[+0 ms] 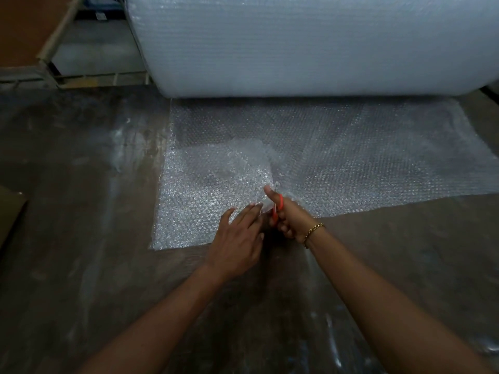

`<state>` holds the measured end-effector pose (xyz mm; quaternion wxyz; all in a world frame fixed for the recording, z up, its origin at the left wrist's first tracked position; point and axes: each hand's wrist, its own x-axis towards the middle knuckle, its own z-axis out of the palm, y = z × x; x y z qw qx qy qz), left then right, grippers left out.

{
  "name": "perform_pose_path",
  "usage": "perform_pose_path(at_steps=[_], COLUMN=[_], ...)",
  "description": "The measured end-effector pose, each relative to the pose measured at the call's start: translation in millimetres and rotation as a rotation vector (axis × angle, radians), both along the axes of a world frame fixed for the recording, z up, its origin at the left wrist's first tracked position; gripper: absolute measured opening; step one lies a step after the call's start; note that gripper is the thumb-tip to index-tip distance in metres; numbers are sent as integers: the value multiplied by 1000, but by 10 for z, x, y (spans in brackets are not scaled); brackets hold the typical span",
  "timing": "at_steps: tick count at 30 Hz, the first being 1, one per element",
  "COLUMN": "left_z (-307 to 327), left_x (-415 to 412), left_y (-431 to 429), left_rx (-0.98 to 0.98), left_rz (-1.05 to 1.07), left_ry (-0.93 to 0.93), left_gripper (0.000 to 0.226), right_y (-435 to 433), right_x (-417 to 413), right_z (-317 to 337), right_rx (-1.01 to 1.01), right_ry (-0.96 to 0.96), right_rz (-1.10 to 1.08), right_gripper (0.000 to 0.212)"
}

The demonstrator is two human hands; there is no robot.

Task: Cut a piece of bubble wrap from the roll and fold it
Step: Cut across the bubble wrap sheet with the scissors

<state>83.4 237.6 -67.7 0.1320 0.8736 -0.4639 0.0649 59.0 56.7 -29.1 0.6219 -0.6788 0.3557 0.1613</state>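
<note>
A huge bubble wrap roll (pixel 310 44) lies across the back of the floor. Its unrolled sheet (pixel 364 157) spreads flat toward me. My right hand (pixel 290 220), with a gold bracelet on the wrist, grips orange-handled scissors (pixel 277 209) at the sheet's near edge, blades pointing away into the wrap. The left part of the sheet (pixel 205 190) bulges up and looks doubled beside the blades. My left hand (pixel 237 236) lies on that part with fingers straight, pressing it down just left of the scissors.
The dark worn floor (pixel 81 211) extends left and toward me. A brown board (pixel 24 28) and a wooden frame (pixel 89 76) stand at the back left. A cardboard corner (pixel 10 209) shows at the left edge.
</note>
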Motion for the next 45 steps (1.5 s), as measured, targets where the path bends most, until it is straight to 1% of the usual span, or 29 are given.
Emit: perform_pose_path(at_steps=[7,12,18,24,27,30,34,36,40,45], left_z=[11,24,24,28,16,17,21,17,17,29], left_x=[-11,-32,-31,-12,-1,-2,-1,2,-17,-39], left_y=[25,28,34,43,39,33,19,13,13,5], left_rx=[-9,-5,5,10,20,16,0,2,20,3], left_rz=[-13,-19,-20,-10,-5,-1,-4,-7,-9,-17], left_ry=[6,0,-29,-8,-1,-2,-14,-18,-12,0], left_gripper=[49,51,50,52,51,48,46,46,49,49], right_y=[69,29,12,15,28,38,36,35,15,-5], right_x=[-124,-42,68,86,69,52,40,49,75,116], right_z=[-62,-3,33,29,-4,-44,-78,-73,-32,-28], right_rx=[19,11,-19,-55,-90,-97,-106,-93,-84,-79], right_ry=[17,6,-6,-75,-122,-164,-187,-164,-68,-61], right_rz=[43,36,19,9,-18,-32,-31,-31,-24,9], right_gripper=[70,65,67,68,64,54,52,55,69,78])
